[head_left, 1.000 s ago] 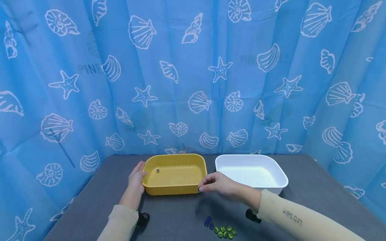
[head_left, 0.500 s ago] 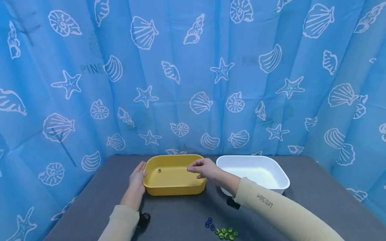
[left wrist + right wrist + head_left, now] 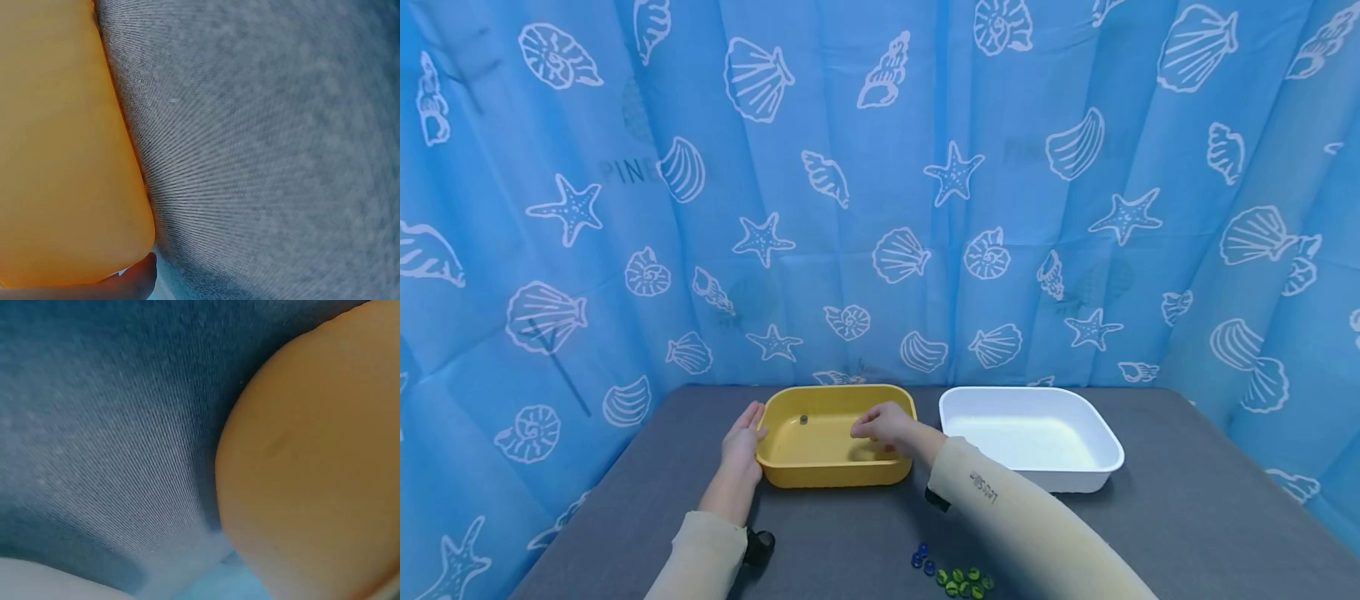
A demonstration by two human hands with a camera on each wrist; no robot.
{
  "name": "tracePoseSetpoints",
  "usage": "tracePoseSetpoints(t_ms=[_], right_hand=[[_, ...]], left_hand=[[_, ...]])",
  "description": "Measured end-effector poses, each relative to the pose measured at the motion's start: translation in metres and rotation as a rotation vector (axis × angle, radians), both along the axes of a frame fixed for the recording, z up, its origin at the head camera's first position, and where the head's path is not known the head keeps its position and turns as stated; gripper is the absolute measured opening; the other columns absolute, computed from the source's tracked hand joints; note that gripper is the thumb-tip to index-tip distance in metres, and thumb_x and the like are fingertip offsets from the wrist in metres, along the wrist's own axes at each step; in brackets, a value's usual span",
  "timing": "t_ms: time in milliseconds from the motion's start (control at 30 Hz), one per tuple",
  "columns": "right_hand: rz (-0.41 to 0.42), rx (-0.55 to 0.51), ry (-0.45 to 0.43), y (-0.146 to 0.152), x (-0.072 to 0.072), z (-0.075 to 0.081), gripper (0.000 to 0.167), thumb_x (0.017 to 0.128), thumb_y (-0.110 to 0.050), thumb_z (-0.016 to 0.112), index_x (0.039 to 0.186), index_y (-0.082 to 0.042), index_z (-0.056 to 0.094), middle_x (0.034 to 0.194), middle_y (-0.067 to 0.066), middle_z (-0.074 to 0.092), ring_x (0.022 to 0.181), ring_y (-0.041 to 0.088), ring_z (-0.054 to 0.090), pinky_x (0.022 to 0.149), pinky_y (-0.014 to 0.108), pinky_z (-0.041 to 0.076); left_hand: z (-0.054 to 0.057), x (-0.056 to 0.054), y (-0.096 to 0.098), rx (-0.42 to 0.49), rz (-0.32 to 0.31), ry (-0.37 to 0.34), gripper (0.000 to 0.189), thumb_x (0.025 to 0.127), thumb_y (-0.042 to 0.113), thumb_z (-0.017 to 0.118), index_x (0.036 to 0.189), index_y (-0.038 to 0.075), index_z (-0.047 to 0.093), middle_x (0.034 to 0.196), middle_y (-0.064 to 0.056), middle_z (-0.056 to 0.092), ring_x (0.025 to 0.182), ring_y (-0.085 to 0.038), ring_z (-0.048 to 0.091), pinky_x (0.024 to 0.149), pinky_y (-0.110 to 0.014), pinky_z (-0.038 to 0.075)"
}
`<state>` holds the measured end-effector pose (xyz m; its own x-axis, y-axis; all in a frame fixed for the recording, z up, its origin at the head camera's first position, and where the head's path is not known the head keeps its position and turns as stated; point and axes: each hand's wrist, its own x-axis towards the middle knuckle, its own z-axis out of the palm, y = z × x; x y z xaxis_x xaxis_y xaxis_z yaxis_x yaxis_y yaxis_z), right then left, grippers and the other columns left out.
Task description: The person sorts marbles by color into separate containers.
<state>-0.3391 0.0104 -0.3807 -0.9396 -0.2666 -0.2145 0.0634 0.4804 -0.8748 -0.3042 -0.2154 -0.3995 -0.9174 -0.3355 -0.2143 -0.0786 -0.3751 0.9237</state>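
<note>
In the head view my left hand rests against the left end of a yellow tub, fingers straight along the outer wall and thumb at the rim. One small dark marble lies inside near the tub's back left. My right hand reaches low over the tub's right half, thumb and fingertips pinched together on a blue marble, which the fingers now hide. The left wrist view has a fingertip at the yellow tub's corner; the right wrist view shows only the tub's outer wall.
A white tub stands right of the yellow one. On the grey cloth in front lie 3 blue marbles and several yellow-green marbles. A blue shell-patterned curtain hangs behind and around the table.
My right hand has moved from the yellow tub's front right corner, over the rim and leftward, down into the tub. The dark marble inside has rolled slightly right. My left hand has stayed put.
</note>
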Motion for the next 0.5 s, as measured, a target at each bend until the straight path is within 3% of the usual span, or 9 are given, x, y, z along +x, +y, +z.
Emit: tracePoseSetpoints(t_ms=[200, 500], right_hand=[[0.089, 0.046, 0.010, -0.007, -0.003, -0.009, 0.008, 0.089, -0.010, 0.071, 0.091, -0.003, 0.075, 0.065, 0.000, 0.051, 0.055, 0.013, 0.038, 0.052, 0.024, 0.034], [0.099, 0.160, 0.048, -0.015, -0.011, -0.021, 0.005, 0.085, -0.008, 0.075, 0.086, -0.003, 0.077, 0.069, 0.001, 0.059, 0.056, 0.012, 0.044, 0.052, 0.023, 0.039]], left_hand=[[-0.001, 0.001, -0.001, 0.003, -0.011, 0.007, 0.057, 0.101, -0.007, 0.032, 0.155, 0.009, 0.020, 0.159, -0.006, 0.018, 0.146, -0.022, 0.012, 0.117, -0.038, 0.011], [-0.001, 0.001, 0.001, 0.009, -0.005, 0.010, 0.056, 0.102, -0.006, 0.031, 0.155, 0.010, 0.020, 0.159, -0.007, 0.018, 0.146, -0.022, 0.013, 0.117, -0.038, 0.013]])
